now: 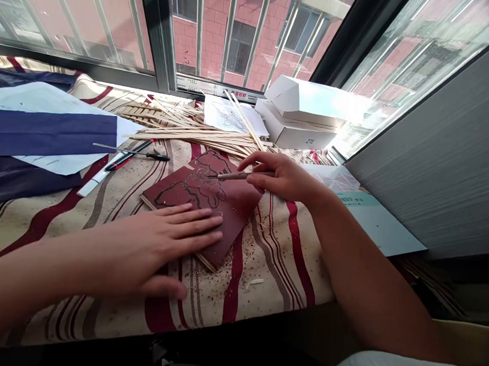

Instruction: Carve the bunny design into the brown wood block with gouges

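Observation:
A reddish-brown board (236, 224) lies at an angle on the striped cloth, with dark outlines of rounded figures cut or drawn on its upper left part. My left hand (162, 241) rests flat on the board's near left part, fingers stretched out and thumb over the cloth. In my right hand (274, 174) is a slim pen-shaped carving tool (234, 176), gripped between thumb and fingers. Its thin dark tip points left and meets the outlined figure, or hovers just above it. Fine brown crumbs are scattered on the board and the cloth around it.
Thin wooden strips (197, 137) lie in a pile behind the board. A white box (301, 126) stands by the window, near a sheet with a line drawing (232, 116). To the left are a narrow file-like tool (159, 157), a pen (130, 155) and dark blue cloth (49, 132).

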`<action>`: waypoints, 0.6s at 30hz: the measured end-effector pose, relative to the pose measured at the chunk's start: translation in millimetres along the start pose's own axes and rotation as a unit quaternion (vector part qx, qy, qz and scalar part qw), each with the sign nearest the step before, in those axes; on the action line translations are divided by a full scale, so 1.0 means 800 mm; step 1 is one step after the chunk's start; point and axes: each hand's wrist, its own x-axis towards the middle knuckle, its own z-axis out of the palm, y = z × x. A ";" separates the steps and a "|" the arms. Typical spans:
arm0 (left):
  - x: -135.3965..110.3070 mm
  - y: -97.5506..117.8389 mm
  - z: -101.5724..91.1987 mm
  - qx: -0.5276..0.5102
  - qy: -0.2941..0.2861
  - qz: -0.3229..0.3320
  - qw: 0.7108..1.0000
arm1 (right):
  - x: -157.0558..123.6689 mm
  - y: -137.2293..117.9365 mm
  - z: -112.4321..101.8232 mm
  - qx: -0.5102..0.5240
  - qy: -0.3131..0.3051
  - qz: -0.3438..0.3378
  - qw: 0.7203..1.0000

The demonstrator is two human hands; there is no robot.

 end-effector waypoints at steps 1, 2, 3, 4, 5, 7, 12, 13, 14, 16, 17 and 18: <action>0.000 -0.006 -0.002 0.008 -0.014 -0.028 0.999 | -0.004 0.000 -0.003 -0.006 0.001 0.005 1.000; -0.003 -0.017 -0.005 0.022 -0.010 -0.076 0.997 | -0.007 -0.001 -0.006 -0.021 0.008 0.011 1.000; -0.011 -0.032 -0.009 0.038 0.003 -0.123 0.992 | -0.010 -0.003 -0.007 -0.045 0.019 0.017 0.999; -0.021 -0.049 -0.015 0.050 0.011 -0.176 0.983 | -0.012 -0.004 -0.008 -0.079 0.029 0.023 0.996; -0.032 -0.066 -0.022 0.058 0.001 -0.221 0.973 | -0.013 -0.005 -0.007 -0.117 0.034 0.030 0.992; -0.052 -0.092 -0.040 0.086 0.013 -0.292 0.952 | -0.012 -0.007 -0.003 -0.193 0.016 0.039 0.980; -0.043 -0.119 -0.065 0.108 0.011 -0.398 0.911 | -0.004 -0.010 0.017 -0.310 -0.061 0.048 0.948; -0.032 -0.123 -0.063 0.114 -0.007 -0.390 0.914 | -0.003 -0.011 0.020 -0.326 -0.059 0.052 0.942; -0.022 -0.129 -0.060 0.121 -0.053 -0.370 0.920 | -0.003 -0.011 0.023 -0.341 -0.053 0.058 0.937; -0.004 -0.144 -0.051 0.138 -0.098 -0.377 0.911 | -0.002 -0.011 0.026 -0.368 -0.040 0.072 0.926; 0.000 -0.153 -0.048 0.142 -0.103 -0.375 0.910 | -0.001 -0.011 0.027 -0.381 -0.034 0.077 0.921; 0.001 -0.160 -0.046 0.141 -0.099 -0.376 0.910 | -0.001 -0.009 0.027 -0.393 -0.026 0.079 0.916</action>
